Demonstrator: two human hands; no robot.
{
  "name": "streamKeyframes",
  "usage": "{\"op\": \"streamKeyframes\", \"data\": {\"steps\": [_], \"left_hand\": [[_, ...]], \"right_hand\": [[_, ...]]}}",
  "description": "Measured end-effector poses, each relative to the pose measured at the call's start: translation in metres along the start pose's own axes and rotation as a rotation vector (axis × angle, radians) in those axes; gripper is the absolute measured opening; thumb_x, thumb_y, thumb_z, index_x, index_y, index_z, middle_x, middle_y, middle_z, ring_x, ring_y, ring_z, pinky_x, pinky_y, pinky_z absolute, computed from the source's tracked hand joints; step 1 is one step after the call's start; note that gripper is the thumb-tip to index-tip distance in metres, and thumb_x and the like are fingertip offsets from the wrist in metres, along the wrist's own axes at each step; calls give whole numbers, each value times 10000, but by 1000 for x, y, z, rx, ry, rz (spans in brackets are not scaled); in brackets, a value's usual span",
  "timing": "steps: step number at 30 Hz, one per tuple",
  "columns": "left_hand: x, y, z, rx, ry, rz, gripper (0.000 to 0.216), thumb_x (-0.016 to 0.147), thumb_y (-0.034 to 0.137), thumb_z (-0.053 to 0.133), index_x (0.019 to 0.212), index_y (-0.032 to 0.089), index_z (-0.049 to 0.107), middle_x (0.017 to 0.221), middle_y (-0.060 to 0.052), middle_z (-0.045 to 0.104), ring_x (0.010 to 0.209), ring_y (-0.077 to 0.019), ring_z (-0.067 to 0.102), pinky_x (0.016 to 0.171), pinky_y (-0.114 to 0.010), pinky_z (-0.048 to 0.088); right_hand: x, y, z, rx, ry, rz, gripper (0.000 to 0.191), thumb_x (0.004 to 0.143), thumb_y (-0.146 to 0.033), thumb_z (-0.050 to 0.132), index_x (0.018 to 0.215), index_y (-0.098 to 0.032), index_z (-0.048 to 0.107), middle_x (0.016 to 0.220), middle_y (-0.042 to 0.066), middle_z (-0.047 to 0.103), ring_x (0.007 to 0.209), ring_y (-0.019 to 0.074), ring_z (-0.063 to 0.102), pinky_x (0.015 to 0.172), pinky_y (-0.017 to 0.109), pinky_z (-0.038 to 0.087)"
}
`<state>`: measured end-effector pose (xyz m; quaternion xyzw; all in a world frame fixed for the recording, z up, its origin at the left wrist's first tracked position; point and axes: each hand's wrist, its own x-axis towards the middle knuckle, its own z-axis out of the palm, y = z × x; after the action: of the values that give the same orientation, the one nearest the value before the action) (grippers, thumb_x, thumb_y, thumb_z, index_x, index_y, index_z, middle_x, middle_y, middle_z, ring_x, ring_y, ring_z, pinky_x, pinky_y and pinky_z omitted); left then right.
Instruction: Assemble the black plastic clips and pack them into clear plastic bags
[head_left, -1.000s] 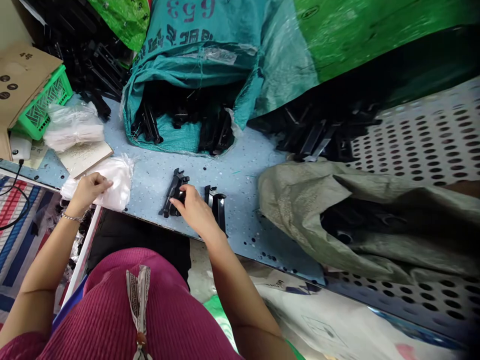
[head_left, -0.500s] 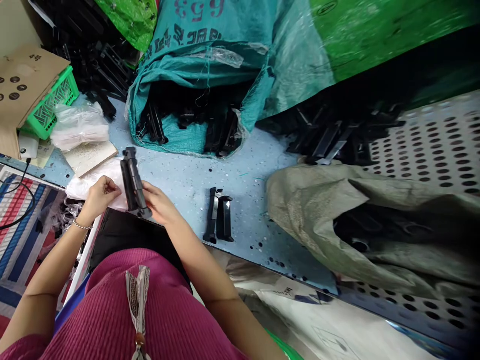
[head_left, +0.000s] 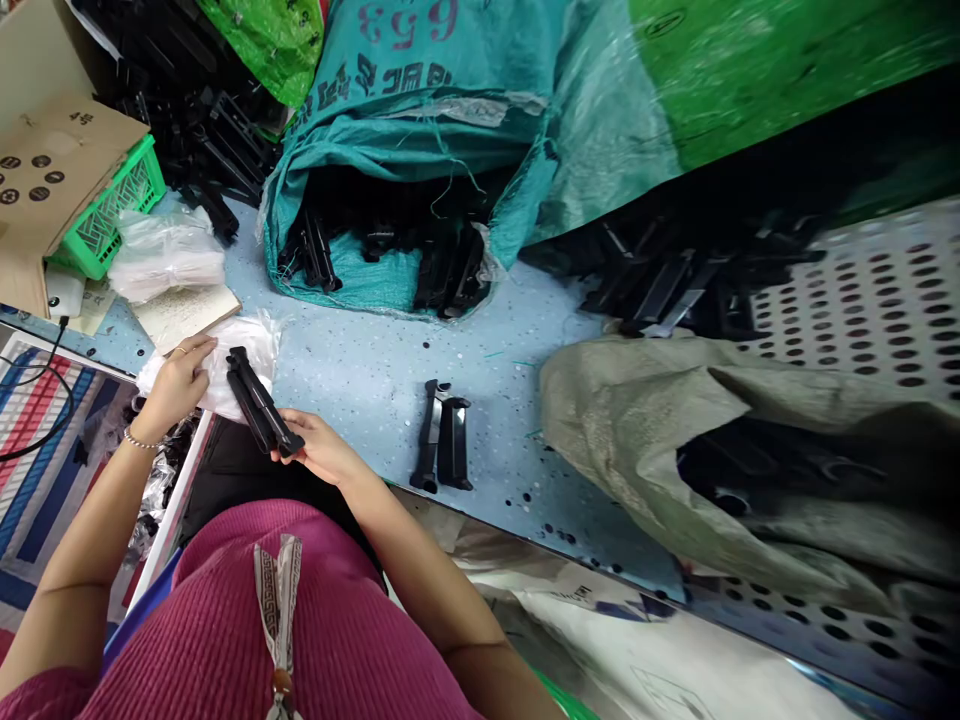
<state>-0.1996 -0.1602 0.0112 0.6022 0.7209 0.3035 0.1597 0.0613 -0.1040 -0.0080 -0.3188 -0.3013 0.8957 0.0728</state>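
The black parts (head_left: 264, 402), lifted off the table (head_left: 360, 365), now tilt over the white bags (head_left: 259, 342) at near left, grasped at their near end by the right hand (head_left: 319, 447). That brings parts and bags together. The left hand (head_left: 176, 382) curls its fingers on the bags; whether they pinch film, I cannot tell.

The person is wearing a magenta top (head_left: 360, 620) with fine vertical ribs, and its left sleeve (head_left: 52, 690) is ending around the elbow, leaving the forearm bare. Down the chest a pale ribbon (head_left: 266, 590) with a dark, angular key pattern is hanging in two strands, which are meeting at a small brown bead (head_left: 282, 682). A silvery beaded bracelet (head_left: 140, 440) is circling the left wrist, while black cloth (head_left: 247, 470) is covering the lap.
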Motion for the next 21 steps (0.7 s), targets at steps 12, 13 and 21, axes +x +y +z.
{"op": "streamKeyframes", "data": {"steps": [12, 13, 21], "left_hand": [[-67, 95, 29, -92, -256, 461, 725, 961, 92, 483, 1637, 199, 242, 1534, -194, 497, 1437, -280, 499, 1148, -457, 506], [-72, 101, 22, -89, -249, 452, 688, 968, 142, 534, 1614, 187, 302, 1479, -198, 549, 1391, -288, 547, 1122, -461, 529], [-106, 37, -86, -4, -739, 73, 377, 960, 304, 616, 1331, 303, 681, 1293, -69, 729, 1225, -258, 678, 1062, -376, 545]], "right_hand": [[8, 17, 12, -162, 177, -239, 222, 853, -422, 722, 923, -213, 697, 830, 21, 711, 777, 181, 671, 667, 275, 567], [0, 16, 18, -291, 167, -293, 209, 888, -402, 686, 989, -221, 714, 897, 29, 727, 861, 199, 684, 753, 310, 579], [-114, -44, -52, -1168, 739, -345, 418, 996, -417, 523, 1330, -182, 615, 1232, 168, 683, 1091, 280, 670, 934, 431, 532]]}}
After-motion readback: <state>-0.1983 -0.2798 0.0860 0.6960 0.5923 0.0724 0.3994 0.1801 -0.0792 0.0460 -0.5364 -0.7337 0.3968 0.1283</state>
